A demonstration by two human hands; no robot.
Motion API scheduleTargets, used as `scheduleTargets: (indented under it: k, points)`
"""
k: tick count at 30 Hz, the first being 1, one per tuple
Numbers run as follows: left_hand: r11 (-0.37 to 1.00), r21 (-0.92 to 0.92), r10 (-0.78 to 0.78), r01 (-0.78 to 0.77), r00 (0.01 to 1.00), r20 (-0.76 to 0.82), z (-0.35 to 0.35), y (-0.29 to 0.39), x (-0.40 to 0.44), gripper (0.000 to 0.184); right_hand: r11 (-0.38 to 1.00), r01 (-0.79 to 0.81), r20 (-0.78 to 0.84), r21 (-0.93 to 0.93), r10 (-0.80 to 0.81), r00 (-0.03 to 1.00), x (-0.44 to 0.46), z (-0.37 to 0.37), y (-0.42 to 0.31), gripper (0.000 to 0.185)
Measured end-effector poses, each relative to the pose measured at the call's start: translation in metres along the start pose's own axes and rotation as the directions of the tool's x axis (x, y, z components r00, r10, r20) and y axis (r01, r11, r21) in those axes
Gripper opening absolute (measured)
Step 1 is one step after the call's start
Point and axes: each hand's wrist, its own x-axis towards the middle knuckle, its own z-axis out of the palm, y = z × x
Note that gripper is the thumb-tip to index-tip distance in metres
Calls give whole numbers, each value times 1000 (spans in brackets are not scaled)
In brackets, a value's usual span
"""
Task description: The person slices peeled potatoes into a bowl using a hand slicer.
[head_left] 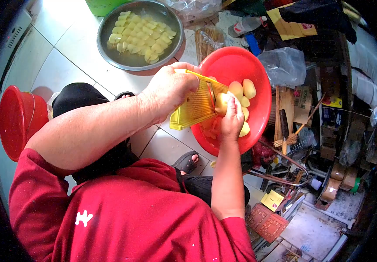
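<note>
My left hand (167,91) is closed around the upper end of a yellow mandoline slicer (191,107), which is tilted over the edge of a red basin (262,70). In my right hand (233,123) is a peeled potato (221,103), pressed against the slicer's face beside its blade slot. Several more peeled potatoes (249,89) lie in the red basin, partly hidden behind my right hand. Beyond my left hand, a metal basin (104,56) on the floor holds rows of thin potato slices (142,37), seemingly on skewers.
A red bucket (11,124) stands at the left. Behind the red basin are a bundle of thin sticks (204,43), a plastic bottle (246,27) and a clear plastic bag (283,65). Cluttered tools and boxes fill the right side, including a dark-handled tool (284,126).
</note>
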Motion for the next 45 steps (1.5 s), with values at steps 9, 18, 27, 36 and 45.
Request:
scheduleTargets:
  k: [9,18,27,36,45]
  points:
    - [997,-70,-14,14,1000,0,-1,-2,-1,31,997,78,37,-13,-77,996,-1,-14,3,35]
    - [999,31,-39,40,998,-55,0,-4,-5,39,951,267,115,158,-286,951,-50,6,-64,33]
    - [997,62,-41,47,995,-90,2,0,-5,38,991,-31,34,132,27,999,-7,-9,-5,31]
    - [975,219,42,-38,999,-14,-6,-9,-6,35,995,11,11,101,-12,1000,-3,-6,9,31]
    - [996,83,-16,20,999,-50,-3,-14,-5,34,960,270,68,-72,-265,962,-25,2,-30,36]
